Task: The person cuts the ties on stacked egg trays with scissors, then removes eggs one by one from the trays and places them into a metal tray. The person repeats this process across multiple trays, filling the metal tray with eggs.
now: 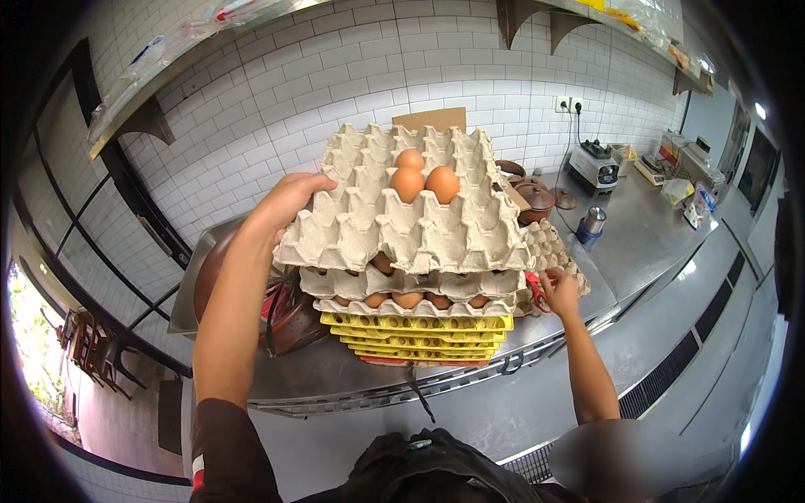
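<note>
A tall stack of egg trays stands in front of me. Its top grey pulp tray [365,236] carries several brown eggs [443,185] near the middle, and my left hand [295,204] grips that tray's left edge. Below it, further pulp trays [412,307] with brown eggs rest on yellow trays [418,324], which hold eggs too. To the right of the stack, my right hand [558,290] holds red-handled scissors [538,292] low over the counter. Close to that hand lies another grey pulp egg tray [550,245], partly hidden.
The steel counter [648,226] carries lidded brown pots [534,196], a blender base [594,166] and a steel-and-blue cup [591,225]. Left of the stack is a large brown vessel [217,270] in a steel basin. A loaded shelf [207,47] runs overhead along the tiled wall.
</note>
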{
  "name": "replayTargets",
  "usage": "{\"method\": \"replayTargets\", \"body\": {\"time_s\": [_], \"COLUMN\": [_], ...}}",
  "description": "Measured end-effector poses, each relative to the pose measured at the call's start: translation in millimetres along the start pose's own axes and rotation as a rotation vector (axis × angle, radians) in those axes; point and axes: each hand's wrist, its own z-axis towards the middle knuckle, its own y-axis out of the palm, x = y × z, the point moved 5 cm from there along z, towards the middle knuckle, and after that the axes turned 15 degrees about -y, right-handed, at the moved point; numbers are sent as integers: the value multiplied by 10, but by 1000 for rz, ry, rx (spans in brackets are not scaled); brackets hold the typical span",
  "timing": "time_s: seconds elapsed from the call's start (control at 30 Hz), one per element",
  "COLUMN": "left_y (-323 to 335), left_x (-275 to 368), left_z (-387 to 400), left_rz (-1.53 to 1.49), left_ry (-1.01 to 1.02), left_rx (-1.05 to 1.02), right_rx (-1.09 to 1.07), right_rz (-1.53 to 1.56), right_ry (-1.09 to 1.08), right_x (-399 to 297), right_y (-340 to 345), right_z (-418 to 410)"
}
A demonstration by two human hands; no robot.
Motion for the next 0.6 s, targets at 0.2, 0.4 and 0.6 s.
{"method": "replayTargets", "body": {"time_s": [0.2,0.4,0.6], "left_y": [-13,-16,-146], "left_x": [-130,-17,64], "left_z": [159,128,-183], "left_rz": [-125,-219,-375], "left_ry": [-88,-49,33], "left_rx": [-50,-72,-69], "right_rx": [144,-2,-6], "right_rz": [917,768,1083], "right_ry": [-127,-144,-96], "right_x": [-1373,-2581,-3025], "right_y": [-765,-1254,-1457], "right_z": [526,751,1068]}}
